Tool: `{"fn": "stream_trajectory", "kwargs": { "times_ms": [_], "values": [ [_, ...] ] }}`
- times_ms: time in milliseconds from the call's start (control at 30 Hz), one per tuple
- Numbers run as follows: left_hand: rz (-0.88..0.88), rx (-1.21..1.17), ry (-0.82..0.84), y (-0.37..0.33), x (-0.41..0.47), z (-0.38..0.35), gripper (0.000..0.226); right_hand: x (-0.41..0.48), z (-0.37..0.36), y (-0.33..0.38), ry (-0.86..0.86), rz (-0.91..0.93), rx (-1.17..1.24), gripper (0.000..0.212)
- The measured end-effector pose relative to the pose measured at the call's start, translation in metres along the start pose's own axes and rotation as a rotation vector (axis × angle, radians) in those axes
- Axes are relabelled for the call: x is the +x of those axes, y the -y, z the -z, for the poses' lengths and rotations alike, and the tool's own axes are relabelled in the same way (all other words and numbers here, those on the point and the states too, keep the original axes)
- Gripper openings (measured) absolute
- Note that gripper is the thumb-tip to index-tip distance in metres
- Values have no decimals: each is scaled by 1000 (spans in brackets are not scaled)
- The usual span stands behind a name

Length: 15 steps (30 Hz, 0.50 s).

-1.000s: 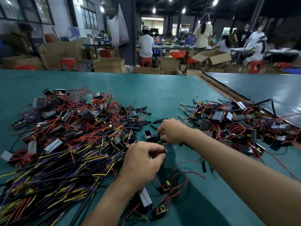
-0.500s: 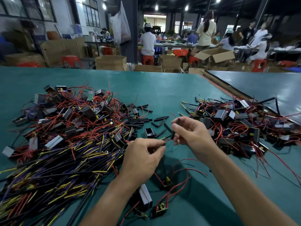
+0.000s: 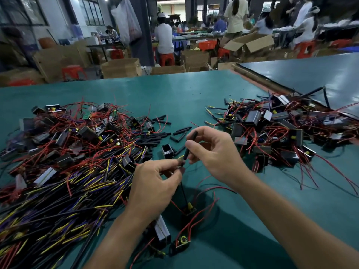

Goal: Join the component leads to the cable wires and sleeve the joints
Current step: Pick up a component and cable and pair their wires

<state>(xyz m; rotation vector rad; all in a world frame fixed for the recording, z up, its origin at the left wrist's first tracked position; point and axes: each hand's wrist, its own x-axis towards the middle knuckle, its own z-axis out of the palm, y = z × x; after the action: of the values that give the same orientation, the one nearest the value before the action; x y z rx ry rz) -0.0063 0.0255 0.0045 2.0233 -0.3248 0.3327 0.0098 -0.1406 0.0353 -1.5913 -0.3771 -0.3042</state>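
Sleeve brought to a wire end above the green table (image 3: 174, 90).
The right hand (image 3: 215, 154) pinches a tilted black sleeve (image 3: 188, 147); its lower end meets the left hand (image 3: 155, 189), which pinches a thin wire end (blurred there), its black lead (image 3: 183, 193) running down to a small component (image 3: 188, 208).

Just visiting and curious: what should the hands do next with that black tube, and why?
Probably thread the sleeve onto the wire. The right hand pinches the sleeve, its lower end beside the left hand, which pinches that wire, leading down to a component.
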Motion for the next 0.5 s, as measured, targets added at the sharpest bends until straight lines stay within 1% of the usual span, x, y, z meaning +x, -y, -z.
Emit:
{"fn": "stream_trajectory", "kwargs": {
  "times_ms": [233, 400, 500],
  "values": [
    [8, -40, -10, 3, 2, -1, 20, 1, 1, 4, -60, 33, 33, 8],
    [2, -23, 2, 2, 1, 0, 17, -2, -2, 1, -6, 6, 24, 8],
    [0, -34, 7, 2, 1, 0, 18, 0, 0, 1, -19, 9, 28, 7]
  ]
}}
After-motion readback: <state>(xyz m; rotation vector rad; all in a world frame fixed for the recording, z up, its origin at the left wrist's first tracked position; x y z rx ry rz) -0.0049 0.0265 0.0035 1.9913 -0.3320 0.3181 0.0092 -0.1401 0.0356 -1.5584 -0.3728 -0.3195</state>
